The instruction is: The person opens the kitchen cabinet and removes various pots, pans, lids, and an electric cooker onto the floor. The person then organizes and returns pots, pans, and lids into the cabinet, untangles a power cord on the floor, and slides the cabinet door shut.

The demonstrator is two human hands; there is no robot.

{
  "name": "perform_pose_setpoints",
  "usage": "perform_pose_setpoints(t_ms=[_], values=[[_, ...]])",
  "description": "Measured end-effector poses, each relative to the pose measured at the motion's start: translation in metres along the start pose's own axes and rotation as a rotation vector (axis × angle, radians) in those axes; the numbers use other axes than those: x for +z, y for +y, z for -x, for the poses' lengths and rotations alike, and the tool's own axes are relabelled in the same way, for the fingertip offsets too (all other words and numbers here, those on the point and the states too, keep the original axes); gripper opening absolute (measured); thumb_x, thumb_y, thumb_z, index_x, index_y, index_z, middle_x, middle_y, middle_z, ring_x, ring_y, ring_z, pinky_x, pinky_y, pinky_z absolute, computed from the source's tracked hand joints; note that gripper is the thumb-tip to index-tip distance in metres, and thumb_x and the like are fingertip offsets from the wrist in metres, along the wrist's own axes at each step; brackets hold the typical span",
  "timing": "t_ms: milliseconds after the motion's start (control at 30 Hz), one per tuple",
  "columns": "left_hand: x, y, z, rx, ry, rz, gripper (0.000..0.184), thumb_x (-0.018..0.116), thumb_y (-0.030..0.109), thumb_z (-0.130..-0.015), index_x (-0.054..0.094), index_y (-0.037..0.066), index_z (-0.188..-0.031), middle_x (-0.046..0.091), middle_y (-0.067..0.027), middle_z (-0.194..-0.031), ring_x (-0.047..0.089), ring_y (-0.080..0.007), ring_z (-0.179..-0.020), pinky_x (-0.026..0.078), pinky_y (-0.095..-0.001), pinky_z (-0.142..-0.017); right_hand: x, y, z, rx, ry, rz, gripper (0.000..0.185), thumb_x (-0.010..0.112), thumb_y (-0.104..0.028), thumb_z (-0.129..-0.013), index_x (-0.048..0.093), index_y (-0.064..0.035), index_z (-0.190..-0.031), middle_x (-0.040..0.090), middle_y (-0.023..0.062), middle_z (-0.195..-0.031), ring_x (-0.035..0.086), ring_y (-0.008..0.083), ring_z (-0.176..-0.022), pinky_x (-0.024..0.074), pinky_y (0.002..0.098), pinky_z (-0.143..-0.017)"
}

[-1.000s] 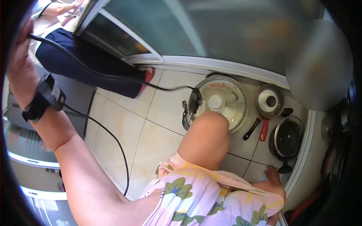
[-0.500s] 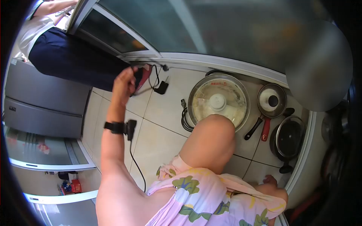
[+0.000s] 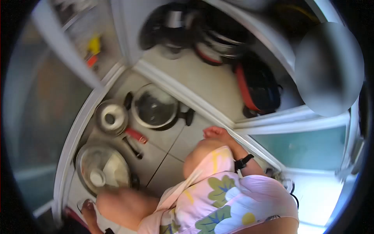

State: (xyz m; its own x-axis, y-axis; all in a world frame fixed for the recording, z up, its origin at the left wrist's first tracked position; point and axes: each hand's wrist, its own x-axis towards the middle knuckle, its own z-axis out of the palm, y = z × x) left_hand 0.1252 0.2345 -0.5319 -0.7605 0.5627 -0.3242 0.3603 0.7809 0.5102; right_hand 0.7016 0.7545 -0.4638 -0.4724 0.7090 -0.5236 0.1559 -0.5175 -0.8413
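Note:
My left hand (image 3: 89, 210) is low at the left edge, beside my knee and near a large round pan (image 3: 80, 165) with a glass lid and white knob. Blur hides what its fingers do. Over by my other knee, my right hand (image 3: 215, 132) has its fingers curled with nothing visible in them, close to the cabinet's bottom rail. On the tiles ahead sit a black pot (image 3: 168, 125) under a glass lid (image 3: 150, 103) and small lidded pans (image 3: 102, 117). A red handle (image 3: 136, 135) and a black handle (image 3: 132, 147) stick out from them.
The open cabinet (image 3: 187, 78) ahead holds a red and black pan (image 3: 244, 89), stacked cookware (image 3: 224, 45) and a dark appliance (image 3: 171, 27). Frosted sliding doors (image 3: 39, 109) stand at left, another glass panel (image 3: 307, 146) at right. A red shoe (image 3: 74, 214) shows at lower left.
My view has swung right, bringing the open cabinet into sight. My left hand has come down from its outstretched position to beside my knee. The pans appear unmoved on the floor.

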Motion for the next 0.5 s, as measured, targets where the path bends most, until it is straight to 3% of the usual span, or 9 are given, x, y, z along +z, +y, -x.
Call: perform_pose_setpoints(t_ms=[33, 67, 133, 200, 333, 367, 400, 467, 500], values=[[-0.024, 0.116, -0.007, 0.054, -0.037, -0.178, 0.025, 0.053, 0.002, -0.083, 0.060, -0.003, -0.106, 0.065, -0.0193, -0.089, 0.064, -0.0276, -0.079, 0.050, -0.0336, -0.067, -0.013, 0.009, -0.005, -0.117, 0.143, -0.087, 0.032, 0.059, -0.027, -0.090, 0.055, -0.0030, -0.112, 0.063, 0.0111, -0.101, 0.062, 0.0230, -0.091, 0.0498, 0.0397, -0.087], [-0.024, 0.129, -0.027, 0.258, 0.071, -0.237, 0.024, 0.054, 0.002, -0.082, 0.060, -0.003, -0.106, 0.065, -0.0197, -0.090, 0.064, -0.0279, -0.078, 0.050, -0.0340, -0.067, -0.023, 0.003, -0.006, -0.134, 0.176, -0.102, 0.032, 0.059, -0.027, -0.090, 0.055, -0.0030, -0.112, 0.063, 0.0111, -0.101, 0.062, 0.0230, -0.091, 0.0498, 0.0397, -0.087], [-0.030, 0.224, -0.045, 0.354, -0.020, -0.228, 0.025, 0.056, 0.001, -0.082, 0.060, -0.002, -0.106, 0.064, -0.0196, -0.090, 0.064, -0.0308, -0.079, 0.050, -0.0358, -0.069, -0.038, -0.014, -0.012, -0.363, 0.417, -0.699, 0.059, 0.065, -0.040, -0.085, 0.045, 0.0011, -0.123, 0.057, 0.0132, -0.109, 0.057, 0.0240, -0.103, 0.0458, 0.0355, -0.092], [-0.021, 0.270, -0.073, 0.672, 0.042, -0.404, 0.025, 0.059, 0.003, -0.081, 0.060, 0.000, -0.106, 0.064, -0.0194, -0.090, 0.063, -0.0333, -0.081, 0.049, -0.0379, -0.071, -0.046, -0.049, -0.018, -0.341, 0.573, -0.970, 0.064, 0.064, -0.044, -0.084, 0.044, 0.0012, -0.124, 0.057, 0.0125, -0.106, 0.057, 0.0249, -0.101, 0.0464, 0.0379, -0.091], [0.008, 0.411, -0.080, 0.821, -0.042, -0.468, 0.029, 0.065, 0.007, -0.076, 0.061, 0.002, -0.104, 0.063, -0.0186, -0.090, 0.061, -0.0353, -0.081, 0.048, -0.0428, -0.072, -0.092, -0.072, -0.050, -0.290, 0.978, -1.389, 0.072, 0.064, -0.057, -0.078, 0.049, 0.0042, -0.113, 0.058, 0.0139, -0.097, 0.058, 0.0276, -0.093, 0.0485, 0.0399, -0.088], [0.018, 0.430, -0.083, 0.922, -0.044, -0.561, 0.030, 0.067, 0.008, -0.074, 0.061, 0.003, -0.103, 0.063, -0.0179, -0.090, 0.061, -0.0355, -0.081, 0.048, -0.0437, -0.071, -0.117, -0.052, -0.060, -0.405, 0.933, -1.324, 0.052, 0.063, -0.043, -0.084, 0.053, 0.0054, -0.098, 0.059, 0.0162, -0.091, 0.059, 0.0295, -0.090, 0.0509, 0.0372, -0.085], [0.030, 0.451, -0.079, 0.928, -0.044, -0.560, 0.030, 0.067, 0.008, -0.074, 0.061, 0.003, -0.103, 0.063, -0.0179, -0.090, 0.061, -0.0355, -0.081, 0.048, -0.0437, -0.071, -0.129, -0.046, -0.068, -0.410, 0.936, -1.326, 0.052, 0.063, -0.043, -0.084, 0.053, 0.0054, -0.098, 0.059, 0.0162, -0.091, 0.059, 0.0295, -0.090, 0.0509, 0.0372, -0.085], [0.050, 0.485, -0.070, 1.042, -0.137, -0.534, 0.033, 0.069, 0.009, -0.071, 0.061, 0.005, -0.102, 0.063, -0.0159, -0.087, 0.060, -0.0359, -0.080, 0.048, -0.0445, -0.070, -0.146, -0.040, -0.078, -0.641, 0.832, -1.317, 0.040, 0.062, -0.016, -0.077, 0.051, 0.0149, -0.099, 0.052, 0.0261, -0.115, 0.057, 0.0359, -0.102, 0.0548, 0.0428, -0.082], [0.060, 0.490, -0.075, 1.128, -0.114, -0.573, 0.034, 0.070, 0.011, -0.070, 0.062, 0.006, -0.102, 0.063, -0.0140, -0.085, 0.060, -0.0343, -0.079, 0.049, -0.0426, -0.069, -0.147, -0.043, -0.080, -0.644, 0.837, -1.323, 0.040, 0.062, -0.016, -0.077, 0.051, 0.0149, -0.099, 0.052, 0.0261, -0.115, 0.057, 0.0359, -0.102, 0.0548, 0.0428, -0.082]])
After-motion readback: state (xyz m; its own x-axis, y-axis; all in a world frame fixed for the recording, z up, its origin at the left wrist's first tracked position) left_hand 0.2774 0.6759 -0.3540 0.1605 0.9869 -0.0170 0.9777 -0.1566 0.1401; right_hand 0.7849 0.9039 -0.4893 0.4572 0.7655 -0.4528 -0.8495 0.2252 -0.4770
